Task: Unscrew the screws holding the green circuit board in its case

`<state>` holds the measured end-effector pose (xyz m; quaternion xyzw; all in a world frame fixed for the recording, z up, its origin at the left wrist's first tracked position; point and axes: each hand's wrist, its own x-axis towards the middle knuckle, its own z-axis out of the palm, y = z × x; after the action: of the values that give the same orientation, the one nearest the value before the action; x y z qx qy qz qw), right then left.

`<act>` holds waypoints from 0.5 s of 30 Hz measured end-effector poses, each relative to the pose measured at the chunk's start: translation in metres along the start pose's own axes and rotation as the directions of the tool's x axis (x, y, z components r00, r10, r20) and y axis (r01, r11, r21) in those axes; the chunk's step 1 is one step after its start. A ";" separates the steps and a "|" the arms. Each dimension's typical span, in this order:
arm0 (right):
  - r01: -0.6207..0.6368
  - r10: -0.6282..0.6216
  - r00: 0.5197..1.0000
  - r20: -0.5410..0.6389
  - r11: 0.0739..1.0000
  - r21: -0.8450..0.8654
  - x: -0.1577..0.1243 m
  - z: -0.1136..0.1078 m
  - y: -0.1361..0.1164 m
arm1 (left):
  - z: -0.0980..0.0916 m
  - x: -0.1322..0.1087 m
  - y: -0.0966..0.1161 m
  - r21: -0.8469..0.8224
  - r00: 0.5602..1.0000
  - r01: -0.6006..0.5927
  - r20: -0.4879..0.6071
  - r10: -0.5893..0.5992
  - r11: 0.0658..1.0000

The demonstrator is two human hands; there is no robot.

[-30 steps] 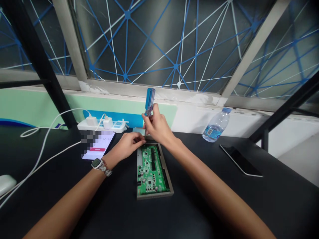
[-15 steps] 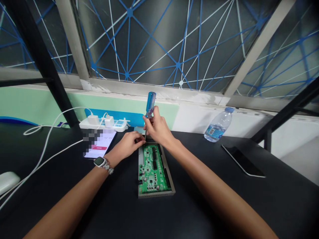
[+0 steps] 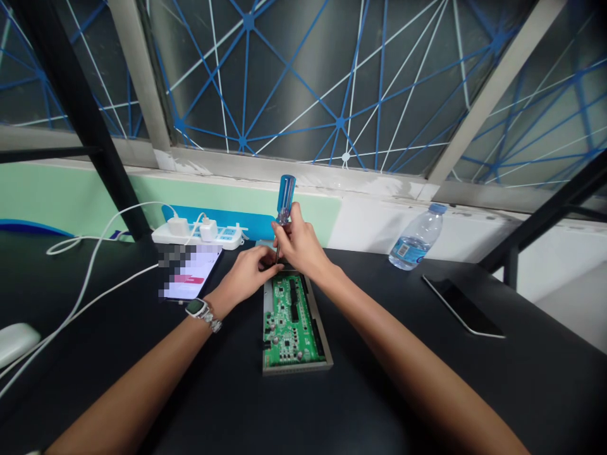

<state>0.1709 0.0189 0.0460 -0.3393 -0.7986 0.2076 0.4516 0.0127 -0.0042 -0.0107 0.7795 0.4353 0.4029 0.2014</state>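
My right hand (image 3: 302, 243) holds one screwdriver (image 3: 286, 199) upright, the fingers closed snugly around its clear blue handle, and the thin steel shaft points down at the far end of one metal case (image 3: 294, 368). My left hand (image 3: 247, 276) sits just beside the shaft, its fingers curled at that end of the case; I cannot tell whether they pinch anything, and the screwdriver's tip is hidden there. One green circuit board (image 3: 289, 322) lies in the case, near the middle of the black tabletop (image 3: 379, 404), closer to the far edge than the near one. The case seems stiff and fairly light, so I judge its long side rims the safest place to take hold, while the board's small parts look fragile and best left untouched. The smooth handle may prove a little slippery. Toward the far edge of the tabletop are one power strip (image 3: 199, 236) with two white chargers (image 3: 177, 227) plugged in, and one water bottle (image 3: 417, 239). Two phones lie there too, one (image 3: 190, 272) left of the case and one (image 3: 462, 306) right of it, and one white mouse (image 3: 16, 344) sits at the left edge.
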 end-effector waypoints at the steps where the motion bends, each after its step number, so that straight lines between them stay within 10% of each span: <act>1: -0.008 0.008 1.000 -0.001 1.000 -0.010 0.000 0.000 0.000 | 0.003 0.000 0.001 -0.048 0.999 0.006 -0.034 -0.008 0.999; 7: -0.069 0.069 0.998 0.010 0.996 -0.060 -0.002 0.000 -0.002 | 0.014 0.000 0.006 -0.306 0.980 0.074 -0.152 -0.126 0.949; 15: -0.147 0.134 0.983 0.128 0.984 0.098 0.002 -0.008 0.000 | 0.011 0.003 -0.002 -0.432 0.990 0.105 -0.041 -0.136 0.896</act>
<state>0.1775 0.0203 0.0508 -0.3570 -0.7862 0.3016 0.4044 0.0219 -0.0003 -0.0172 0.6729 0.3906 0.5026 0.3769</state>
